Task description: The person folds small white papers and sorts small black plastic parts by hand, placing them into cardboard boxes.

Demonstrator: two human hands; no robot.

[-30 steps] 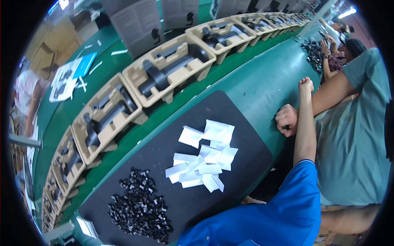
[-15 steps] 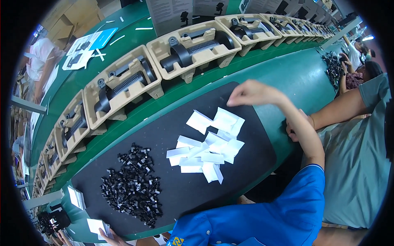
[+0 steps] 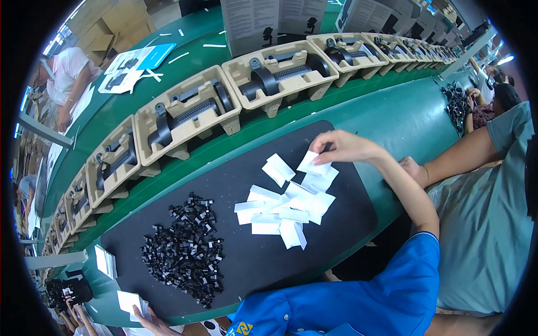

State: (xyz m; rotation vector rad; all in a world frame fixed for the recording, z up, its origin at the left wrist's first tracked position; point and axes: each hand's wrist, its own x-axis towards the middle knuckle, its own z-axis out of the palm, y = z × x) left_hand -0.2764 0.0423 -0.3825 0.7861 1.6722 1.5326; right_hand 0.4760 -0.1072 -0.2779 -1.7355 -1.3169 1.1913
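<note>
My right hand (image 3: 343, 147) pinches a white folded paper (image 3: 308, 163) between thumb and fingers, at the far right end of a loose pile of white folded papers (image 3: 280, 210). At the lower left, my left hand (image 3: 150, 322) is closed on a stack of white papers (image 3: 129, 301), its fingers partly hidden. Another white stack (image 3: 105, 261) lies nearby at the left end of the black mat (image 3: 246, 266). Left of the paper pile, small black plastic parts (image 3: 188, 252) lie heaped on the mat.
Beyond the mat, a curved row of beige moulded trays (image 3: 190, 126) holds black stand parts. Grey printed boxes (image 3: 274, 25) stand behind them. On my right sits a co-worker in grey-green clothing (image 3: 482, 224), a hand (image 3: 413, 171) at the table edge. Another person (image 3: 70, 78) works far left.
My right hand has come down onto the papers and now grips one, lifting it off the paper beneath. The whole view has shifted slightly; my left hand still holds its stack.
</note>
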